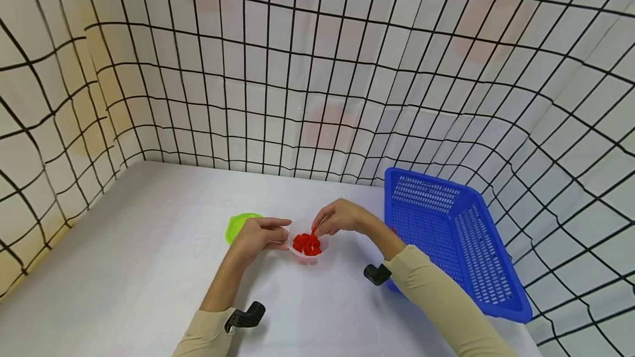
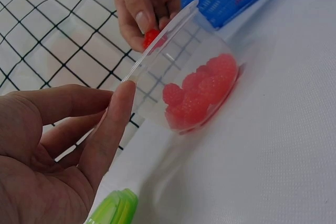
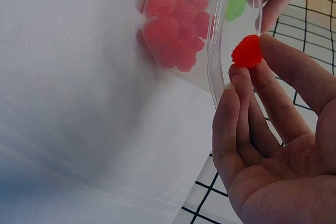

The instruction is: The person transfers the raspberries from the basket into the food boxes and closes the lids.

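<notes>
A clear plastic tub stands on the white table with several red raspberries at its bottom. My left hand pinches the tub's rim between thumb and fingers, on its left side. In the right wrist view a single raspberry sits between the thumb and fingertips of my right hand, right at the tub's rim. From the head view, my right hand is over the right side of the tub's opening. Behind the left hand lies a bright green lid, partly covered by that hand.
A blue perforated basket stands at the right, beside the right forearm. Something small and red shows at its near-left wall, partly hidden. Black wire mesh backed with white cloth borders the white table at the back and sides.
</notes>
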Demonstrator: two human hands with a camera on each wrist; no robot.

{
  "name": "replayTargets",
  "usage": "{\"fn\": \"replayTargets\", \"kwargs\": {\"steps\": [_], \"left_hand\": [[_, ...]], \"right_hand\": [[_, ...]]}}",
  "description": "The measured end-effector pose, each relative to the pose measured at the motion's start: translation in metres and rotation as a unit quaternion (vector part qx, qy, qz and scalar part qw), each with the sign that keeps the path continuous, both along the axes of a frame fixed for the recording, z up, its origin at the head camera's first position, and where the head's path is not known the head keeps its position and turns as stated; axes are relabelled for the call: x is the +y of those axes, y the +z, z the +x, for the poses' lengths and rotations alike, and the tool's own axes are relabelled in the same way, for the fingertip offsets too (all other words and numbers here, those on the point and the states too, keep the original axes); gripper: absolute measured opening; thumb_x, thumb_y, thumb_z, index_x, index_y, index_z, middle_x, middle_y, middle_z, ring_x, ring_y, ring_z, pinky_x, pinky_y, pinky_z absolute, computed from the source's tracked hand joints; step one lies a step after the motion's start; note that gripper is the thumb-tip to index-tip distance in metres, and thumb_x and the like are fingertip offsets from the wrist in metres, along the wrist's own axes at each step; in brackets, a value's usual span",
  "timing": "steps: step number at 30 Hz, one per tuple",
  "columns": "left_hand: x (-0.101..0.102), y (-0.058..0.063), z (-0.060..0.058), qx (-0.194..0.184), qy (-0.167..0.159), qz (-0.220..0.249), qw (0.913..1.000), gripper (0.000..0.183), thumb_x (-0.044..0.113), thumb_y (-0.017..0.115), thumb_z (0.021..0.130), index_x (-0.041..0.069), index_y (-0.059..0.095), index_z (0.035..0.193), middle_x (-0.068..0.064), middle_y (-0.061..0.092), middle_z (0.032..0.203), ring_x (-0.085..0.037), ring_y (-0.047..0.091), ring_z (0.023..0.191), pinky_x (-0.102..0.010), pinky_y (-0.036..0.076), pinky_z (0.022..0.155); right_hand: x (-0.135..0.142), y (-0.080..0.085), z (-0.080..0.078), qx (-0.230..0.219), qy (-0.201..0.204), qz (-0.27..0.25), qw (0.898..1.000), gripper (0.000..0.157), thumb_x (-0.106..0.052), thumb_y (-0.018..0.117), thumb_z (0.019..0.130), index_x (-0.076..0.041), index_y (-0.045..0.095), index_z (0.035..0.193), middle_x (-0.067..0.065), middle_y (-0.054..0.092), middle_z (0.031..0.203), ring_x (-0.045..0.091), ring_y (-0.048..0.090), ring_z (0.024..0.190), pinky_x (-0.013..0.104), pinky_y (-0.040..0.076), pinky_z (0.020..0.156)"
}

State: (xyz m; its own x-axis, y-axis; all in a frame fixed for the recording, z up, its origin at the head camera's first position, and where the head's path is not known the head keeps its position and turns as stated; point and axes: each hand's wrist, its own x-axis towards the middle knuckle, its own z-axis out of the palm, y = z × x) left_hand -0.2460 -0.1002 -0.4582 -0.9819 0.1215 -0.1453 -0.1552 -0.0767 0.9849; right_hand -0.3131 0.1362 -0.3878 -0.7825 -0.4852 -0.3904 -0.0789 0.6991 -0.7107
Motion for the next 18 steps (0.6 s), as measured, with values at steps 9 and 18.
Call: {"fn": "replayTargets", "kwargs": {"steps": [9,18], "left_hand": [[-0.0002,0.0004,0.0005,0.005,-0.004,0.002,1.0000,0.034,0.000,0.067,0.093,-0.009,0.067,0.126,-0.025,0.072,0.103,-0.019,0.072,0.075,-0.033,0.065,0.077],[0.0009,-0.0026,-0.0009,0.001,-0.001,0.002,1.0000,0.033,0.000,0.066,0.092,-0.009,0.068,0.125,-0.025,0.072,0.101,-0.021,0.072,0.074,-0.031,0.065,0.075]], "right_hand": [[0.0015,-0.0013,0.0001,-0.001,0.003,-0.007,1.000,0.018,-0.021,0.078,0.085,-0.012,0.081,0.100,0.000,0.077,0.099,0.018,0.068,0.094,0.047,0.058,0.097],[0.0008,-0.0029,-0.0003,0.003,0.008,0.004,1.000,0.023,-0.024,0.078,0.085,-0.011,0.080,0.104,-0.001,0.077,0.100,0.020,0.068,0.097,0.047,0.058,0.097]]}}
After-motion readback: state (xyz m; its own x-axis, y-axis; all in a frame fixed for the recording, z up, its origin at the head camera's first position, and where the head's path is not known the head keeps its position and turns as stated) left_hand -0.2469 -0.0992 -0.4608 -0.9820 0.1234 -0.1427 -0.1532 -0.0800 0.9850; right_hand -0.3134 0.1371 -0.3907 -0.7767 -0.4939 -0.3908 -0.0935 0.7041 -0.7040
